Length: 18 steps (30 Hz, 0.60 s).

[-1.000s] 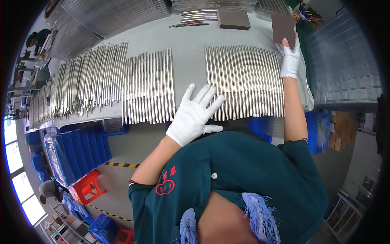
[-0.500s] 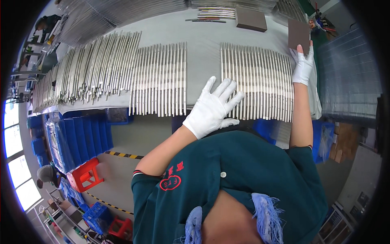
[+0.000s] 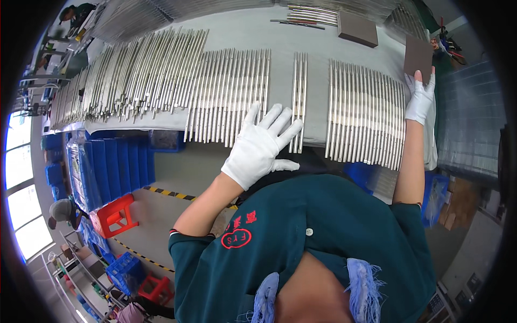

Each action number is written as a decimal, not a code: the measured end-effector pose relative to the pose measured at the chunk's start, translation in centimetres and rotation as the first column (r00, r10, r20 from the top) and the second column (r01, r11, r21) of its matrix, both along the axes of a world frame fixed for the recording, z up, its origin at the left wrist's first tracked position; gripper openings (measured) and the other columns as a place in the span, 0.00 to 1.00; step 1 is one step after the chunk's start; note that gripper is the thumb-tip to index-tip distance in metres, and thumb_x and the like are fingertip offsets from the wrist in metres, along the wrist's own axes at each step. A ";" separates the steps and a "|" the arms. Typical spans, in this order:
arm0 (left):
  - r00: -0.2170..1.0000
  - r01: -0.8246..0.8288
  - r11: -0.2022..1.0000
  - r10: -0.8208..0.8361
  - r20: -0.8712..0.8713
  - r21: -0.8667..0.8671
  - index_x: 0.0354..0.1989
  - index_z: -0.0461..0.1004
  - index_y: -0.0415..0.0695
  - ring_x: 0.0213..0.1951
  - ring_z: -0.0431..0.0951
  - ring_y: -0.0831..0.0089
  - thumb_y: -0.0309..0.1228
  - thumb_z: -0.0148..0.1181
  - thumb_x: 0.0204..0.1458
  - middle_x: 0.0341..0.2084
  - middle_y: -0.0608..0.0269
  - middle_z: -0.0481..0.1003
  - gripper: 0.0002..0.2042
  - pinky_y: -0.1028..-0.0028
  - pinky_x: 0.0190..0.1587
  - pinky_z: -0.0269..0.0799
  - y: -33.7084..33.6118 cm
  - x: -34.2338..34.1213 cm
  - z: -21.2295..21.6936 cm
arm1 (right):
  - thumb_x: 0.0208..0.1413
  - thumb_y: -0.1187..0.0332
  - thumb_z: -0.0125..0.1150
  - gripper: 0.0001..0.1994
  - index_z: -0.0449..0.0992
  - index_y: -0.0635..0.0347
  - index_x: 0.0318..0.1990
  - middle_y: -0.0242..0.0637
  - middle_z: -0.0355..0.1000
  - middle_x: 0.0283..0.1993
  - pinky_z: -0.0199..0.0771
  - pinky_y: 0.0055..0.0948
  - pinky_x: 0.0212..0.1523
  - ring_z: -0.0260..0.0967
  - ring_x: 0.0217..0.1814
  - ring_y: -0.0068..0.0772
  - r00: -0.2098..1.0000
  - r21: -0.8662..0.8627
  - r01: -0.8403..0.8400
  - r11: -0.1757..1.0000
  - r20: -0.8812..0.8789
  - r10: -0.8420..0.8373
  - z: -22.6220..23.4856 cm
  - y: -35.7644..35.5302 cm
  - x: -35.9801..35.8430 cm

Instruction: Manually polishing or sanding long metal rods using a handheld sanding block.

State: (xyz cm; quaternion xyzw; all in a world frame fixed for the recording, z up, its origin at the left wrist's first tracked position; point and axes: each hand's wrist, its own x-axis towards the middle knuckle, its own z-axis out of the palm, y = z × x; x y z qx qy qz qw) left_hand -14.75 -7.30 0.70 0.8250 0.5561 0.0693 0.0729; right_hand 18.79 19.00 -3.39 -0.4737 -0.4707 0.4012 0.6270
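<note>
My left hand (image 3: 260,142), in a white glove, lies palm down with its fingers spread. Its fingertips reach over the lower ends of a small group of slim silver metal rods (image 3: 299,91) and the neighbouring left-hand row of rods (image 3: 231,81). A wider row of rods (image 3: 366,107) lies to the right, side by side, their near ends past the table edge. At the table's right side my right hand (image 3: 421,101), also gloved, is closed on a flat brown rectangular block (image 3: 418,58), thumb on its face.
Another brown block (image 3: 357,29) lies at the back beside a few loose rods (image 3: 312,16). Many more rods (image 3: 145,70) are piled unevenly on the left of the grey-covered table (image 3: 315,46). Blue crates (image 3: 113,172) and a red stool (image 3: 116,216) stand on the floor behind left.
A small group of rods has shifted left from the right-hand row into the gap, with my left hand moving left too. My right hand still holds the block. The view has shifted slightly.
</note>
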 end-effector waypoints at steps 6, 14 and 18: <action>0.996 0.043 0.999 -0.044 0.074 0.020 0.68 0.64 0.45 0.68 0.63 0.52 0.64 0.62 0.42 0.64 0.49 0.66 0.47 0.43 0.71 0.47 0.4 1.2 -0.9 | 0.63 0.70 0.63 0.35 0.52 0.57 0.74 0.47 0.58 0.70 0.72 0.44 0.66 0.65 0.66 0.43 1.000 0.011 -0.002 1.000 0.015 0.002 -0.3 0.2 0.1; 0.970 0.183 0.983 -0.186 0.160 0.030 0.71 0.58 0.48 0.73 0.56 0.54 0.66 0.58 0.46 0.70 0.52 0.60 0.47 0.44 0.73 0.43 2.1 3.5 -2.3 | 0.63 0.69 0.63 0.36 0.51 0.58 0.74 0.49 0.57 0.71 0.73 0.43 0.65 0.65 0.66 0.44 0.999 0.016 -0.018 1.000 0.033 0.018 0.1 -0.2 -0.4; 0.972 0.153 0.987 -0.158 0.174 0.043 0.69 0.61 0.49 0.70 0.60 0.53 0.63 0.62 0.45 0.68 0.51 0.63 0.45 0.43 0.71 0.48 1.6 2.6 -1.9 | 0.63 0.69 0.64 0.36 0.51 0.58 0.74 0.48 0.57 0.71 0.73 0.43 0.65 0.65 0.66 0.45 1.000 0.008 -0.016 1.000 0.020 0.015 0.0 -0.1 -0.2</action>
